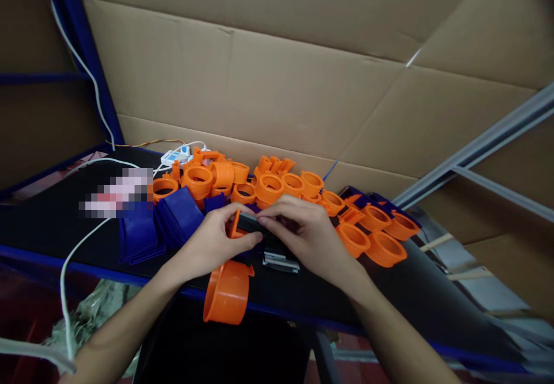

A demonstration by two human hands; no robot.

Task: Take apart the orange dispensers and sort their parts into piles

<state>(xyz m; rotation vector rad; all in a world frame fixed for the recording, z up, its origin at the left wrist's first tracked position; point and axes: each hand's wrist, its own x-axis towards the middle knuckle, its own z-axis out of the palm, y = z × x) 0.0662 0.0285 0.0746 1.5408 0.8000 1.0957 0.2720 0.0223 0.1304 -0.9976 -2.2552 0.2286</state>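
My left hand (212, 239) is closed around an orange plastic part (236, 225), its thumb along the lower side. A dark flat piece (249, 222) lies against that part, between thumb and fingers. My right hand (303, 231) pinches the right end of the dark piece with thumb and fingertips. Below my left hand, an orange ring (227, 293) hangs over the table's front edge; whether it joins the held part is hidden by the hand. A small stack of dark and silvery flat pieces (280, 261) lies under my right hand.
Several orange rings (270, 185) stand along the back of the black table (415, 291), more at right (386, 248). Blue folded sheets (179, 213) lie at left. Behind are a white power strip (175, 157) and a cardboard wall (268, 84). A white cable (64, 280) hangs at left.
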